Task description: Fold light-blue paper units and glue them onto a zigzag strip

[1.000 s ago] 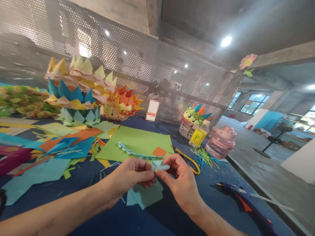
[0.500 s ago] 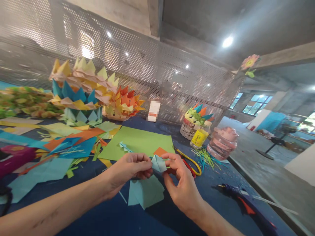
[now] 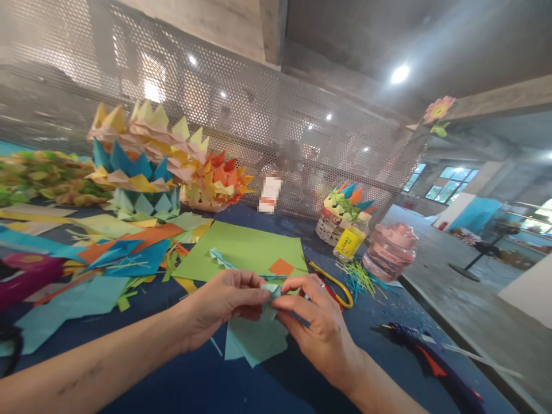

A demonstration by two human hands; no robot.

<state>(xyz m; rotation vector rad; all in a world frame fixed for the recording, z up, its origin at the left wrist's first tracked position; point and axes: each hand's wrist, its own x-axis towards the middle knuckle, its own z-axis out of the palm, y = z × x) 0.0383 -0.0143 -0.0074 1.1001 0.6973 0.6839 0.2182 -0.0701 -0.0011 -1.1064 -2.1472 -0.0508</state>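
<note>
Between the fingertips of both hands is a small folded piece of light blue paper, partly covered by the fingers. My left hand pinches its left side. From the right, the thumb and fingers of my right hand close on the other side. Light blue paper sheets lie on the dark blue table just below the hands. Behind the hands is a green sheet bearing a small orange paper square and a folded light blue strip.
Yellow-and-red scissors lie right of the hands, near thin paper strips. A glue gun rests at the right edge. Behind stand a yellow-labelled bottle, a pink container and folded-paper crowns. Paper scraps cover the left.
My fingers have drawn closer together around the light blue piece, which now shows less of itself. My right hand has shifted slightly left, uncovering more of the orange square.
</note>
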